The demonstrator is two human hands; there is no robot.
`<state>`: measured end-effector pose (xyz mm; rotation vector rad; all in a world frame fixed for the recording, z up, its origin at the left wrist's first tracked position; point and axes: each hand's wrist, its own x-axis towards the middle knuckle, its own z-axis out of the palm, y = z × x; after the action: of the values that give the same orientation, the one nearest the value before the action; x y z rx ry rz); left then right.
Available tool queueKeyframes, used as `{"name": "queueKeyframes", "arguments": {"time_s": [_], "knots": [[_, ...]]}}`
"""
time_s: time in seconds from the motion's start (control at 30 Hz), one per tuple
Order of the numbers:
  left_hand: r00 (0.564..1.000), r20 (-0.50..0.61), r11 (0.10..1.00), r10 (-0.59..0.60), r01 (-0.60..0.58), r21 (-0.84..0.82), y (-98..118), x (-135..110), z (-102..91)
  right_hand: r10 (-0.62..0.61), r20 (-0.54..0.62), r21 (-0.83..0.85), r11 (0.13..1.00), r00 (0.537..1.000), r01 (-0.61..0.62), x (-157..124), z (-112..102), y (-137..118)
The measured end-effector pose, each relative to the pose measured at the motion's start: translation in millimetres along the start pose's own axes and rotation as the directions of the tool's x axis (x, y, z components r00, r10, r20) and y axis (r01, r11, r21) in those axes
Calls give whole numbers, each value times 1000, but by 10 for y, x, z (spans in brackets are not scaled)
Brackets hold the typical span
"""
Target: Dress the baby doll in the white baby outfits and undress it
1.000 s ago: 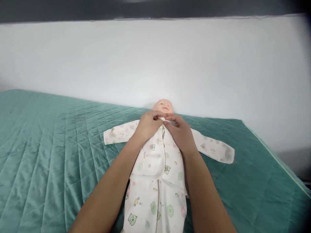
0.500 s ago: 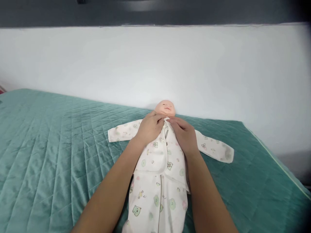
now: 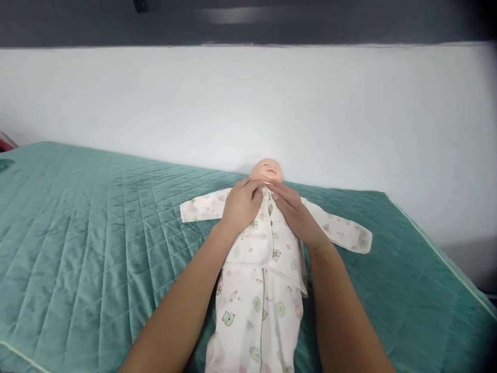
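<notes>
A baby doll [image 3: 267,169] lies on its back, dressed in a white baby jacket [image 3: 252,248] and matching trousers [image 3: 252,321] printed with small animals. Both sleeves stretch out sideways. At the jacket's neckline, just under the doll's chin, my left hand [image 3: 244,203] pinches the collar with bent fingers. My right hand [image 3: 292,207] meets it from the other side, its fingertips also on the collar. The front edges come together at the neck, with a small gap below. What exactly lies between my fingertips is hidden.
Beneath the doll spreads a green quilted bedspread [image 3: 97,233], its piped edge running down at the right. A white wall [image 3: 248,103] rises right behind the doll's head, with a dark band [image 3: 272,20] across the top.
My right hand has shifted slightly at the collar, its fingers now straighter and closer to the left ones. The view has moved a little. My left hand keeps its grip.
</notes>
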<state>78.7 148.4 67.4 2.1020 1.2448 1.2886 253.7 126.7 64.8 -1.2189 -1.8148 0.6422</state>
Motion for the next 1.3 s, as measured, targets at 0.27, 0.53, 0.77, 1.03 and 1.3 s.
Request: {"name": "queueKeyframes", "arguments": {"time_s": [0.27,0.53,0.77,1.03,1.3], "knots": [[998,-56,997,11,-15,-76,136,-269,-15,69,-221,-2,997,973,-71,-451,197,-181],[996,-78,979,-49,33,-203,99,-316,-40,103,-269,52,994,958,-93,-565,262,-273],[993,-80,958,-86,60,-282,72,-291,-12,48,-221,59,998,974,-36,-491,194,-196],[976,-8,912,-216,199,-360,106,-163,2,68,-205,157,987,976,-36,-436,156,-159],[984,-10,926,-179,165,-340,68,-180,-14,133,-231,215,973,964,-83,-449,197,-168]]}}
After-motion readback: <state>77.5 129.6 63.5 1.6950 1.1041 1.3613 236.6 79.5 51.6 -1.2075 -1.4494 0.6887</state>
